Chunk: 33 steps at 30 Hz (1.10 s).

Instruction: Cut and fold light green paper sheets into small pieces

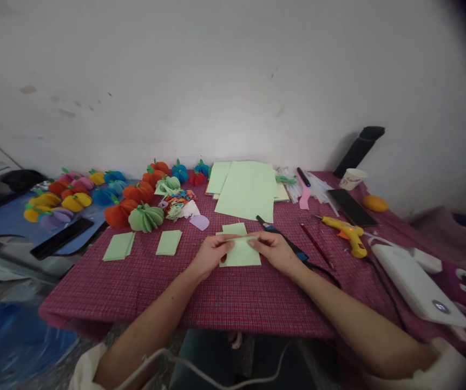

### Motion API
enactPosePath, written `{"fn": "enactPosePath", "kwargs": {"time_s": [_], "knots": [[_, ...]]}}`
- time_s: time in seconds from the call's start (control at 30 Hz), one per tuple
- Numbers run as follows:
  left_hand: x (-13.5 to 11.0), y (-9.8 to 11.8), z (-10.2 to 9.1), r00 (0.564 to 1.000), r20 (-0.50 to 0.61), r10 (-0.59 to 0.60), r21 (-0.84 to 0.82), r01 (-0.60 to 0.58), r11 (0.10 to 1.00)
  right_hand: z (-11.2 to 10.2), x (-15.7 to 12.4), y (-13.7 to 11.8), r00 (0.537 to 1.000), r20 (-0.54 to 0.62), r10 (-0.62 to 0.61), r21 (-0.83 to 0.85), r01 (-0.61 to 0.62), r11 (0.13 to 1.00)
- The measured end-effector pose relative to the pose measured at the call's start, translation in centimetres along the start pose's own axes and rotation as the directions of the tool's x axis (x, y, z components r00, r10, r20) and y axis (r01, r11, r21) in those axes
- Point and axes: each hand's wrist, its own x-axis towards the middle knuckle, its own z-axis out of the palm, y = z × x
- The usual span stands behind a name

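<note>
Between both hands is a light green paper piece (241, 239), pinched along its edge above other green paper. My left hand (215, 251) grips its left end with thumb and fingers. At the right end, my right hand (271, 247) pinches it the same way. Under the hands lies a green paper sheet (241, 259), with another green piece (235, 228) showing just behind. Two stacks of green paper rest to the left, a nearer-edge one (118, 246) and a smaller one (169, 242). Large green sheets (247, 189) lie behind the hands.
Colourful paper pumpkins (121, 212) crowd the back left, beside paper scraps (178, 203). On the right are a dark blue cutter-like tool (285, 241), a red pencil (317, 246), a yellow glue gun (348, 234), a black phone (351, 207), a paper cup (352, 179) and a white power bank (417, 281).
</note>
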Motion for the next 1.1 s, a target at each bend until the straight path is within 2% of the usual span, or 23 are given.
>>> {"fn": "enactPosePath", "kwargs": {"time_s": [0.13,0.2,0.3,0.63,0.9,1.03,1.1], "knots": [[0.0,0.1,0.0,0.998,-0.058,0.016,0.011,-0.015,1.000,-0.3,0.1,0.1,0.998,-0.064,0.012,-0.043,-0.014,0.999],[0.0,0.1,0.0,0.999,-0.052,0.013,-0.009,-0.013,1.000,-0.5,0.1,0.0,0.999,-0.033,0.002,-0.039,-0.003,0.999],[0.0,0.0,-0.1,0.999,-0.030,0.032,-0.030,-0.032,0.999,-0.6,0.1,-0.1,0.997,0.026,-0.077,-0.033,0.078,0.996],[0.2,-0.5,-0.3,0.999,-0.011,0.046,-0.029,-0.046,0.999,-0.9,0.0,-0.3,0.976,0.080,-0.203,-0.150,0.213,0.966],[0.2,-0.6,-0.6,0.998,0.011,0.055,-0.001,-0.055,0.998,-1.2,-0.3,-0.9,0.921,0.171,-0.350,-0.325,0.388,0.863],[-0.2,0.1,-0.5,0.995,0.074,0.074,-0.073,-0.068,0.995,-1.3,-0.4,-1.2,0.906,0.210,-0.367,-0.405,0.422,0.811],[-0.4,0.4,-0.2,0.996,0.058,0.065,-0.033,-0.063,0.997,-1.3,-0.4,-1.2,0.898,0.232,-0.374,-0.414,0.439,0.798]]}}
